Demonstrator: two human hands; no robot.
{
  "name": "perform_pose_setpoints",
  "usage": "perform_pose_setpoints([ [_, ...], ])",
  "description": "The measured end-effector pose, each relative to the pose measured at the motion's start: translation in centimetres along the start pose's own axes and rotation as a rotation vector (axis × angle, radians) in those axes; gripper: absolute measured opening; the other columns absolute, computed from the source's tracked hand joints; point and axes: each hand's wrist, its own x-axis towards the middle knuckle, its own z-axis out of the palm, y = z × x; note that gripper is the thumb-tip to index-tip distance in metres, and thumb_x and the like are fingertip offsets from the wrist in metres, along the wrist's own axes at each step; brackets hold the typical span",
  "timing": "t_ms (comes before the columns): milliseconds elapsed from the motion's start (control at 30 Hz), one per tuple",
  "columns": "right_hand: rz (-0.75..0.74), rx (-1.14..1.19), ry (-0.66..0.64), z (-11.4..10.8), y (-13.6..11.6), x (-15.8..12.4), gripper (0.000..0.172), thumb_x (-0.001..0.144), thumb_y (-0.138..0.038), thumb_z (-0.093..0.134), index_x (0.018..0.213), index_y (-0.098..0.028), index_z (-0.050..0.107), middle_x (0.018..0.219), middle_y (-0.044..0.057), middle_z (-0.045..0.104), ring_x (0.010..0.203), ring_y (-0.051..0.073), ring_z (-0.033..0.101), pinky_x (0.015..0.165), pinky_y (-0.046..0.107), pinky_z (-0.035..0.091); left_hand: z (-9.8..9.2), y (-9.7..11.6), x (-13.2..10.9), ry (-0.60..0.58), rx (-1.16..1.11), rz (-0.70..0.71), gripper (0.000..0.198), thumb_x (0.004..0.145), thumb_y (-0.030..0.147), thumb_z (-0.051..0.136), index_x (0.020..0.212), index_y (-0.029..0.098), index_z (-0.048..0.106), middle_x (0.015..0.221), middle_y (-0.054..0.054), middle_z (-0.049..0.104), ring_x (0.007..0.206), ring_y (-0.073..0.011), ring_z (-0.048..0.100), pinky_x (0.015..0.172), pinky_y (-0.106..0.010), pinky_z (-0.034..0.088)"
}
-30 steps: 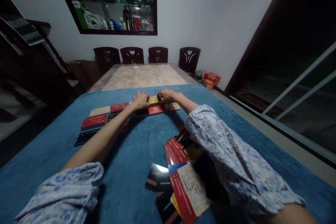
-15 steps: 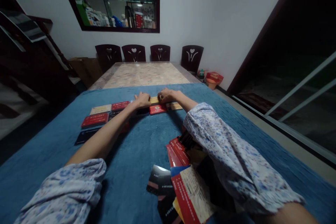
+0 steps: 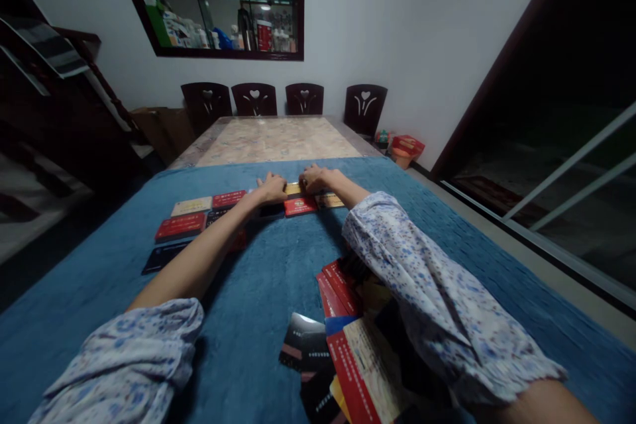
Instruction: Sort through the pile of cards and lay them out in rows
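Note:
Both my hands reach to the far side of the blue cloth, at a yellow card (image 3: 293,189) that lies behind a red card (image 3: 301,206). My left hand (image 3: 272,189) is closed with its fingertips at the yellow card's left end. At its right end my right hand (image 3: 314,179) has its fingers curled and closed. A beige card (image 3: 330,201) lies just below the right hand, and a dark card (image 3: 271,211) partly shows below the left. Fingertip contact is small and partly hidden.
Left of my forearm, rows hold a beige card (image 3: 191,206), red cards (image 3: 179,227) and a navy card (image 3: 161,258). A loose card pile (image 3: 350,371) lies near me, partly under my right sleeve. Chairs (image 3: 253,101) stand beyond the bare tabletop (image 3: 283,139).
Almost nothing differs. Both hands stay at the yellow card, which now catches brighter light along its far edge. The right sleeve has shifted slightly left.

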Motion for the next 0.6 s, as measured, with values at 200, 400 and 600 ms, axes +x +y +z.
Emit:
perform_pose_setpoints([
  [200,-0.018,0.034,0.01,0.21,0.21,0.23,0.041,0.079,-0.024,0.067,0.119,-0.024,0.076,0.134,0.014,0.064,0.122,0.033,0.058,0.085,0.037,0.055,0.26,-0.18,0.27,0.004,-0.017,-0.001,0.039,0.075,0.023,0.058,0.111,0.017,0.071,0.132,-0.02,0.061,0.132,-0.0422,0.042,0.101,-0.064,0.041],
  [400,-0.005,0.028,0.004,0.21,0.24,0.32,0.041,0.078,-0.025,0.068,0.118,-0.024,0.076,0.133,0.012,0.067,0.12,0.03,0.06,0.085,0.032,0.054,0.3,-0.32,0.23,0.022,-0.011,0.015,0.028,0.075,0.028,0.06,0.099,0.02,0.071,0.126,-0.016,0.065,0.128,-0.041,0.044,0.099,-0.059,0.042],
  [600,-0.02,0.009,0.008,-0.11,0.61,-0.29,0.05,0.076,-0.026,0.07,0.126,-0.022,0.071,0.135,0.014,0.065,0.125,0.032,0.056,0.085,0.034,0.053,0.15,-0.33,0.0,0.034,0.0,0.024,0.038,0.077,0.027,0.056,0.111,0.019,0.07,0.13,-0.018,0.062,0.131,-0.0411,0.043,0.099,-0.059,0.042],
])
